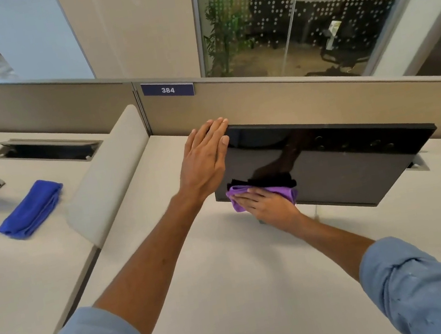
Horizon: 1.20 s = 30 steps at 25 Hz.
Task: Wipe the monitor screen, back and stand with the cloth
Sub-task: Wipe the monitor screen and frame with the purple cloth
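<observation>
Pressed a purple microfibre cloth under the flat, straight-fingered right hand against the lower left corner of a black flat monitor, braced the corner above with the flat left hand, folded blue cloth well leftward.

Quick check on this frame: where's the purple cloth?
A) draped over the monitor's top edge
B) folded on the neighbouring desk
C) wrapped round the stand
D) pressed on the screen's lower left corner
D: the right hand presses the purple cloth flat on the lower left corner of the monitor screen. The left hand rests on the upper left corner, and the cloth on the other desk is the blue cloth.
</observation>
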Each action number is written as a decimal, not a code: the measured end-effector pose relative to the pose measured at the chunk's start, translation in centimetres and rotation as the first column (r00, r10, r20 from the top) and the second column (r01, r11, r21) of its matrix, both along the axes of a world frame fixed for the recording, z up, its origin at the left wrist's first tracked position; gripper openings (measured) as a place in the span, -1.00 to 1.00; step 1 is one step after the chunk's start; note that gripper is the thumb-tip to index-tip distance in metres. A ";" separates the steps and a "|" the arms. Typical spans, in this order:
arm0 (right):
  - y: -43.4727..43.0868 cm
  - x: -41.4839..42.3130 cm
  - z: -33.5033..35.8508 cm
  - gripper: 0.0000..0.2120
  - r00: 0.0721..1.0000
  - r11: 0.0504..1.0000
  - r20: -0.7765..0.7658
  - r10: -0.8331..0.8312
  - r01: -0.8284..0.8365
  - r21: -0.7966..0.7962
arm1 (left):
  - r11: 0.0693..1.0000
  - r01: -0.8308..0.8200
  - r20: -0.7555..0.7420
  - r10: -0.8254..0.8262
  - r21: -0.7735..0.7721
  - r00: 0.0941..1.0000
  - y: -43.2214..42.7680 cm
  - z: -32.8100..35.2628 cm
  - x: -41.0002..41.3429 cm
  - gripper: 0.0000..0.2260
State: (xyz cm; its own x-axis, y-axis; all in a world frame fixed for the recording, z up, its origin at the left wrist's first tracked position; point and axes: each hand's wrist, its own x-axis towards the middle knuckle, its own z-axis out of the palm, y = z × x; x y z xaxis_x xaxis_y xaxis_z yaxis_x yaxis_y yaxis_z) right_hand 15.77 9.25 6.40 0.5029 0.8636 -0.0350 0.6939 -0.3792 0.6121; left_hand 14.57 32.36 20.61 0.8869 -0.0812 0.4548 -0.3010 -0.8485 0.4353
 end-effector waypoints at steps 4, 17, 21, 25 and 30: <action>-0.4 0.1 1.2 -0.15 0.997 0.994 0.061 -0.038 0.032 0.107 | 1.000 -0.002 0.036 0.003 -0.030 0.999 -0.3 -1.0 0.1 -0.50; 6.8 -1.1 6.4 -0.17 0.764 -0.335 -0.425 -0.485 0.286 0.898 | 0.994 -0.042 0.130 0.055 -0.103 0.990 -1.7 -2.4 0.9 -0.56; 8.7 -0.6 5.5 -0.22 0.906 0.193 -0.184 -0.380 0.273 0.942 | 0.990 -0.005 0.131 0.024 -0.140 0.991 -1.6 -2.8 1.1 -0.56; 7.8 0.2 5.0 -0.19 0.959 0.455 -0.060 -0.278 0.186 0.871 | 0.992 0.022 0.112 -0.008 -0.127 0.994 -1.3 -3.1 1.2 -0.53; 7.9 0.1 7.0 -0.19 0.737 -0.205 -0.367 -0.568 0.305 0.930 | 0.995 0.039 0.041 -0.035 -0.094 0.999 -1.2 -2.7 1.2 -0.51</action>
